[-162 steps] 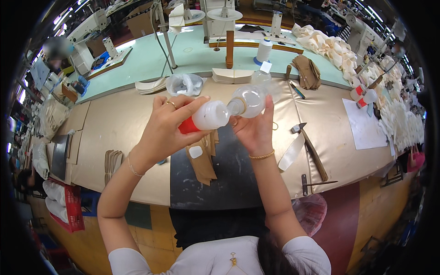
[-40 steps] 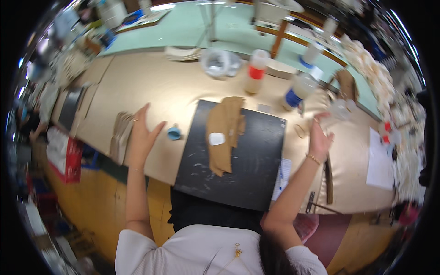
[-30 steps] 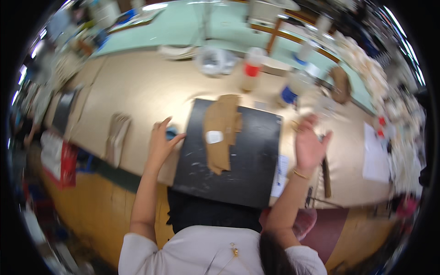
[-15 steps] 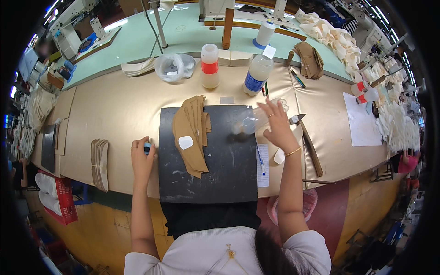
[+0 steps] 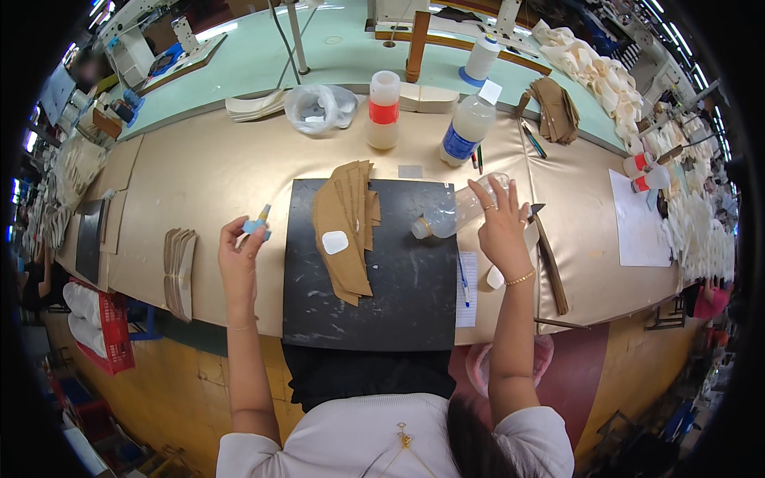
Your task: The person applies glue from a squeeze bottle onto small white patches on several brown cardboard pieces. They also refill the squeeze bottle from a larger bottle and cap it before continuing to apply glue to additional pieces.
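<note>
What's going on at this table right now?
The person's left hand holds a small light-blue piece with a yellowish tip, while the right hand grips a clear plastic bottle, its neck pointing left over a flat black board. Curved flat brown pieces lie on that board. Beyond it stand a red-banded translucent bottle and a blue-labelled clear bottle.

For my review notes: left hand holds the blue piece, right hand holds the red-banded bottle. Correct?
No: the right hand holds the tipped clear bottle, as the head view shows. The left hand does hold the blue piece.
</note>
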`<move>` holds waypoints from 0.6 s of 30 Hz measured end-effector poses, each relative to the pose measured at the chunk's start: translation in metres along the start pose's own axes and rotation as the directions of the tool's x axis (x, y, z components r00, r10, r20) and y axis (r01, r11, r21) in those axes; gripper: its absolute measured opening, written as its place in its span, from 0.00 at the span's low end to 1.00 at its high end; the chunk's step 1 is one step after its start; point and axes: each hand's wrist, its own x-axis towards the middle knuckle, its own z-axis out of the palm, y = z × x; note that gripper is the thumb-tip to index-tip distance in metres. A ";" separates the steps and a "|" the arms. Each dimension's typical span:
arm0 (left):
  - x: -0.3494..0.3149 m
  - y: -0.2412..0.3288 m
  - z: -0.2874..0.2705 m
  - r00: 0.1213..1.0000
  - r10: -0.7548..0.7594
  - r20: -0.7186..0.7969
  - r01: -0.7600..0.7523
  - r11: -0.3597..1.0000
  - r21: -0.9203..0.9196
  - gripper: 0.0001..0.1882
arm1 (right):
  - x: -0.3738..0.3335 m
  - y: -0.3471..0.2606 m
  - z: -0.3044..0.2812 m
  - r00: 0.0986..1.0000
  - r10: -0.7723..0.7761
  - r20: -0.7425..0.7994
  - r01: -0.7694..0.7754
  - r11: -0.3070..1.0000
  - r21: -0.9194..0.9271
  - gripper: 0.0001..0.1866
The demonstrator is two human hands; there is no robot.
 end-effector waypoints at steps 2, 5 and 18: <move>-0.005 0.020 0.023 0.993 -0.034 0.112 0.053 0.982 -0.179 0.23 | 0.000 -0.002 -0.007 0.988 -0.035 -0.153 0.053 0.992 0.116 0.35; -0.019 0.035 0.066 0.959 0.040 0.280 0.013 0.983 -0.185 0.23 | 0.006 -0.045 -0.034 0.988 -0.095 -0.121 0.150 0.775 0.614 0.29; 0.013 0.043 0.152 0.430 0.730 0.531 -0.887 0.452 0.098 0.48 | 0.060 -0.101 -0.047 0.992 -0.118 0.041 -0.038 0.031 0.999 0.24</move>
